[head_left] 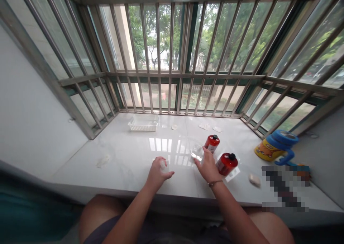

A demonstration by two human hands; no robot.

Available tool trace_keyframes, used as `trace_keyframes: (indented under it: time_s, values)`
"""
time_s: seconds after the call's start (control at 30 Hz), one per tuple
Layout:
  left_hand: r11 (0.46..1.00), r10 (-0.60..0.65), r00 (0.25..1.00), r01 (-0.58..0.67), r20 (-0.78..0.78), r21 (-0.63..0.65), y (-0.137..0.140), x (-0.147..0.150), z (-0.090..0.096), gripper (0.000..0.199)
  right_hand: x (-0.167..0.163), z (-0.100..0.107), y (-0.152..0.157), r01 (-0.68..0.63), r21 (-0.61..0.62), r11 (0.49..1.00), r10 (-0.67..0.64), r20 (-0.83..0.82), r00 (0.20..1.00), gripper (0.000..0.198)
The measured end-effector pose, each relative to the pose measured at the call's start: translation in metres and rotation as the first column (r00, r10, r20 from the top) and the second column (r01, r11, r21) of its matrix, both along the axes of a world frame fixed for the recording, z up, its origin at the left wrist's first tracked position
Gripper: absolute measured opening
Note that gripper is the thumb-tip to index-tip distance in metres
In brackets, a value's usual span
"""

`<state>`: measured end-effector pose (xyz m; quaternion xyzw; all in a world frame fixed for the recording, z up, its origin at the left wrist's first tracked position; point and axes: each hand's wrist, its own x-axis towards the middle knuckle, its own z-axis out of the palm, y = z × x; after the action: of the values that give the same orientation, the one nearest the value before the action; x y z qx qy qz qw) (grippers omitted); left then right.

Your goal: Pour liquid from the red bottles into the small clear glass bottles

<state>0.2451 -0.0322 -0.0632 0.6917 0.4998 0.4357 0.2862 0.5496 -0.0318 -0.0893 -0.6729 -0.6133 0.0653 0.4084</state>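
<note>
Fingers of the left hand (158, 174) curl around a small clear thing (163, 166) over the white ledge (122, 176). Next, the right hand (210, 168), thumb and finger apart, is at a bigger clear thing (197, 153), grip hard to tell; slow, soft moves should keep the red bottles (227, 164) beside it standing. I can't see which way the clear things point, or their long sides; the bottles point up, tall.
</note>
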Motion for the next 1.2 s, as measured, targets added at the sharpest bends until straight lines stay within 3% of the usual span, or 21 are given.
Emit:
trace_keyframes:
  time_s: [0.13,0.3,0.43,0.53,0.67,0.77,0.87,0.93,1.0,1.1,1.2]
  values:
    - [1.0,-0.016,1.0,0.016,0.003,0.012,-0.002,-0.001,-0.001,0.038,-0.005,-0.014,0.03,0.003,-0.062,0.998,-0.007,-0.061,0.998,0.077]
    - [1.0,-0.005,1.0,0.005,0.011,-0.004,0.004,0.001,-0.002,0.033,-0.03,-0.011,0.059,-0.074,-0.123,0.99,0.069,-0.042,0.997,0.077]
    - [1.0,0.008,1.0,-0.008,0.006,-0.003,0.008,0.002,-0.004,0.034,-0.072,-0.002,0.079,-0.224,-0.171,0.959,0.226,-0.01,0.974,0.075]
    - [1.0,0.009,1.0,-0.009,-0.005,0.011,0.008,0.002,-0.005,0.032,-0.103,0.01,0.087,-0.367,-0.196,0.91,0.378,0.023,0.925,0.077]
    - [1.0,0.01,1.0,-0.009,-0.013,0.01,0.007,0.001,-0.005,0.032,-0.111,0.039,0.093,-0.477,-0.211,0.853,0.502,0.088,0.86,0.063]
    - [1.0,0.014,1.0,-0.014,-0.02,0.015,0.007,0.001,-0.005,0.032,-0.08,0.069,0.098,-0.369,-0.176,0.913,0.396,0.157,0.905,0.042]
    - [0.999,0.012,1.0,-0.012,-0.022,0.036,0.007,0.001,-0.006,0.03,-0.028,0.092,0.103,-0.052,-0.137,0.989,0.08,0.212,0.974,0.046]
    - [0.999,0.017,1.0,-0.016,-0.019,0.043,0.007,0.001,-0.006,0.03,0.005,0.1,0.104,0.194,-0.15,0.97,-0.157,0.227,0.961,0.051]
    - [0.999,0.022,1.0,-0.021,-0.021,0.044,0.007,0.001,-0.006,0.03,0.031,0.102,0.104,0.357,-0.217,0.908,-0.307,0.235,0.922,0.053]
    - [0.999,0.023,0.999,-0.022,-0.024,0.046,0.007,0.001,-0.006,0.03,0.045,0.098,0.103,0.416,-0.322,0.851,-0.349,0.245,0.904,0.053]
    - [0.999,0.021,1.0,-0.02,-0.019,0.037,0.007,0.002,-0.006,0.031,0.031,0.091,0.104,0.309,-0.347,0.885,-0.235,0.24,0.942,0.063]
